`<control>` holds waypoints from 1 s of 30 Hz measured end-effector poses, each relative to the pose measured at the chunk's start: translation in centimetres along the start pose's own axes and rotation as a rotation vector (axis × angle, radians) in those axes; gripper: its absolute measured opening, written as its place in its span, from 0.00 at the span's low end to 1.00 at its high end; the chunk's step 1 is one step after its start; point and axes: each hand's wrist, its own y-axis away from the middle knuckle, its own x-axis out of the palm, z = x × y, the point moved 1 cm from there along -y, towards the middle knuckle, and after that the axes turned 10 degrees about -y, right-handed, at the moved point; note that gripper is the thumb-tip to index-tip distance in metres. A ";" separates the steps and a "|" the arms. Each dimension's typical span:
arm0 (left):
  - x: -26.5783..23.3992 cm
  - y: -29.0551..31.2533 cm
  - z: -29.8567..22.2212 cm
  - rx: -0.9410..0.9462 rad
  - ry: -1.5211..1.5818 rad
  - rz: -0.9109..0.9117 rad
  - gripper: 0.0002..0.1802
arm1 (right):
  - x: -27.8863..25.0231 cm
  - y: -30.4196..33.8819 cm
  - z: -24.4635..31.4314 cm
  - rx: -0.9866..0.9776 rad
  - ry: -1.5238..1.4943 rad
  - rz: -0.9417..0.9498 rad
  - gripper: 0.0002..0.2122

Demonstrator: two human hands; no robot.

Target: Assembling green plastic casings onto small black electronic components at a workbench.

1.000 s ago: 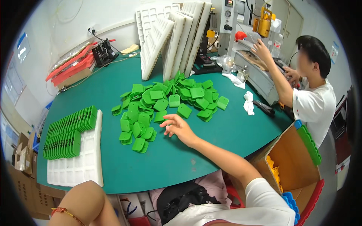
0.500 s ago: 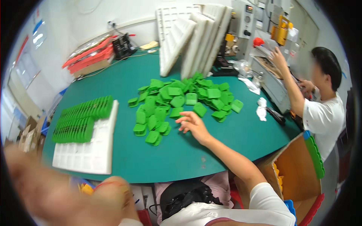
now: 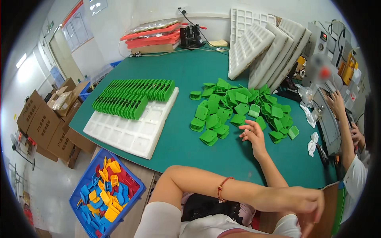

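My right hand (image 3: 254, 137) is held over the near side of a loose heap of green plastic clips (image 3: 234, 105), fingers apart and loosely bent, nothing in them. Across my body reaches my left forearm, with a red beaded bracelet (image 3: 220, 189) at the wrist. My left hand (image 3: 299, 201) is at the lower right, above a cardboard box; its fingers hang downward and are smeared, so what they hold, if anything, is hidden. To the left, two rows of green clips (image 3: 121, 105) stand upright on a white foam tray (image 3: 139, 137).
A blue crate (image 3: 141, 186) of yellow, blue and red plastic pieces stands at lower left. White foam trays (image 3: 254, 47) lean at the back of the green table (image 3: 190, 154). On the right another person's hand (image 3: 337, 105) is at a machine. Crumpled white paper (image 3: 312, 143) lies near it.
My left arm has swung from the lower left across my body to the lower right. The view has turned left, bringing the blue crate into sight. My right hand stays by the green heap.
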 end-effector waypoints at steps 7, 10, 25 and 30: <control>-2.5 7.4 -1.0 -0.123 -0.617 0.238 0.09 | -1.2 -0.5 -0.4 -0.089 0.037 -0.004 0.16; 1.5 10.4 -4.6 -0.220 -0.695 0.716 0.11 | 0.2 -0.6 -0.7 -0.096 0.024 0.020 0.16; 2.4 11.9 -4.4 0.159 -0.383 0.602 0.09 | -0.8 -0.1 0.4 -0.235 0.339 -0.092 0.12; 1.9 12.2 -3.9 0.093 -0.374 0.631 0.10 | -1.8 1.1 3.7 -0.417 0.879 -0.126 0.12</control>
